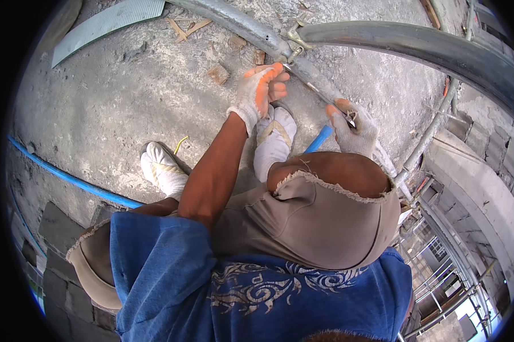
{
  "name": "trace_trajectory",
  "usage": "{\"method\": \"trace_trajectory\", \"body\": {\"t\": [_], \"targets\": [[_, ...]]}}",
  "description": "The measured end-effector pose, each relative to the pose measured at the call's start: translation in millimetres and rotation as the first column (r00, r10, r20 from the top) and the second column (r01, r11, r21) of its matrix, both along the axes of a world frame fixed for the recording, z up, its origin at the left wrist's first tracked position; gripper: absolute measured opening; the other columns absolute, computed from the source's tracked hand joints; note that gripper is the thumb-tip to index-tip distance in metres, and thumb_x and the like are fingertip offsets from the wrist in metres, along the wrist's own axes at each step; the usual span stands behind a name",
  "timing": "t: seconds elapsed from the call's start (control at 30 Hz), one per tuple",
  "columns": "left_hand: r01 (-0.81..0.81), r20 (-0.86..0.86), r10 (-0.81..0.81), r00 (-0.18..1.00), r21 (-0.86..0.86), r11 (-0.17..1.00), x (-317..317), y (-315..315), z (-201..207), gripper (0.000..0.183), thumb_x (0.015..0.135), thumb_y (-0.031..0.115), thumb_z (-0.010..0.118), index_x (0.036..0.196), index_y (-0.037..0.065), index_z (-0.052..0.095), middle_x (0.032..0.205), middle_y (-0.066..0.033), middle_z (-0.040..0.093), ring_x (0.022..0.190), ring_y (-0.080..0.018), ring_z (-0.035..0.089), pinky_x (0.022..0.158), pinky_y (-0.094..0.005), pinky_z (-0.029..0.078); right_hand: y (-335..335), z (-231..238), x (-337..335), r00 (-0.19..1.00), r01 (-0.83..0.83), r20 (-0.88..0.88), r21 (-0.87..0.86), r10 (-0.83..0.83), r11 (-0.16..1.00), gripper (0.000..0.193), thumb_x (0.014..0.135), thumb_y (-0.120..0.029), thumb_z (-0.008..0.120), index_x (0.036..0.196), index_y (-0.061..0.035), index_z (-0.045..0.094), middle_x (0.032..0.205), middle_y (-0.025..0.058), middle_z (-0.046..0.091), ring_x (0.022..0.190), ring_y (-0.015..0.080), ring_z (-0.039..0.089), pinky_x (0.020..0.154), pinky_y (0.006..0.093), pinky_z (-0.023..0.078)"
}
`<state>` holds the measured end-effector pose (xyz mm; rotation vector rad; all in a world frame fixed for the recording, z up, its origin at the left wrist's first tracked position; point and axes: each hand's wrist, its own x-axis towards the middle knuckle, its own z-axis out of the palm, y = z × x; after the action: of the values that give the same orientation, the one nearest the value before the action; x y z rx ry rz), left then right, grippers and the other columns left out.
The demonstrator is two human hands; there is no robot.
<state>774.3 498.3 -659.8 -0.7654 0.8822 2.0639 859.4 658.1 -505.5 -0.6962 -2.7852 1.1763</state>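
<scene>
My left hand point(258, 94), in a white glove with orange-coated fingertips, is held beside a metal scaffold clamp point(294, 48). Its fingers are stretched out and apart, with nothing seen in them. The clamp sits where a grey scaffold pipe point(240, 25) meets a second, thicker-looking curved pipe point(393, 39). In a similar glove, my right hand point(356, 128) is closed around a slim metal tool point(312, 87) that looks like a wrench. The tool lies along the pipe, its far end near the clamp and my left fingertips. My right palm hides part of its handle.
I squat on rough concrete, my shod feet point(277, 134) close to the pipe. A blue hose point(74, 179) runs at left, and a blue tube end point(321, 137) shows by my right knee. Corrugated sheet point(106, 25) and wood scraps point(218, 73) lie ahead; scaffolding point(439, 273) stands lower right.
</scene>
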Motion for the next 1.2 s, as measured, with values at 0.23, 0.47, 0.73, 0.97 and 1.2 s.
{"method": "trace_trajectory", "body": {"t": [0.23, 0.47, 0.73, 0.97, 1.2], "targets": [[-0.333, 0.287, 0.322, 0.902, -0.013, 0.943, 22, 8, -3, 0.026, 0.102, 0.024, 0.062, 0.117, 0.002, 0.061, 0.094, -0.0107, 0.069, 0.072, -0.0175, 0.067, 0.065, -0.0353, 0.061, -91, -37, -160, 0.672, -0.721, 0.035, 0.262, 0.74, 0.642, 0.022, 0.089, -0.021, 0.072, 0.101, -0.003, 0.076, 0.091, 0.0163, 0.075, 0.075, 0.0283, 0.073, 0.065, 0.0392, 0.057], [-0.131, 0.223, 0.151, 0.963, -0.102, 0.986, 40, 1, -3, 0.02, 0.104, 0.023, 0.057, 0.109, 0.004, 0.061, 0.09, -0.0077, 0.067, 0.061, -0.0115, 0.061, 0.052, -0.0266, 0.057, -141, -125, -210, 0.324, -0.93, 0.531, 0.332, 0.783, 0.159, 0.012, 0.08, -0.009, 0.069, 0.088, -0.0019, 0.074, 0.08, 0.0171, 0.073, 0.074, 0.0317, 0.074, 0.064, 0.0446, 0.058], [-0.06, 0.054, 0.063, 0.997, -0.063, 0.996, 52, 5, -47, 0.025, 0.105, 0.03, 0.057, 0.117, 0.008, 0.057, 0.099, -0.0036, 0.064, 0.075, -0.0111, 0.064, 0.059, -0.0268, 0.06, -131, -135, -176, 0.498, -0.84, 0.363, 0.425, 0.788, 0.336, 0.046, 0.08, -0.004, 0.069, 0.123, 0.0082, 0.059, 0.101, 0.0191, 0.069, 0.088, 0.0329, 0.073, 0.071, 0.0414, 0.058], [0.039, 0.127, -0.042, 0.991, 0.023, 0.999, 41, -3, -43, 0.037, 0.104, 0.043, 0.062, 0.121, 0.011, 0.057, 0.105, 0.0005, 0.064, 0.086, -0.0091, 0.064, 0.064, -0.023, 0.058, -134, -135, -185, 0.468, -0.871, 0.451, 0.383, 0.76, 0.309, 0.032, 0.08, -0.005, 0.069, 0.11, 0.0064, 0.067, 0.1, 0.021, 0.069, 0.086, 0.0326, 0.073, 0.068, 0.0428, 0.059], [0.024, 0.104, -0.011, 0.994, -0.127, 0.992, 22, -11, -29, 0.033, 0.105, 0.041, 0.059, 0.117, 0.011, 0.059, 0.092, -0.0001, 0.063, 0.076, -0.0111, 0.063, 0.056, -0.0227, 0.057, -113, -125, -185, 0.461, -0.85, 0.291, 0.415, 0.838, 0.324, 0.014, 0.087, -0.01, 0.065, 0.094, -0.0012, 0.073, 0.095, 0.0212, 0.071, 0.085, 0.0336, 0.075, 0.07, 0.0441, 0.059]]}}
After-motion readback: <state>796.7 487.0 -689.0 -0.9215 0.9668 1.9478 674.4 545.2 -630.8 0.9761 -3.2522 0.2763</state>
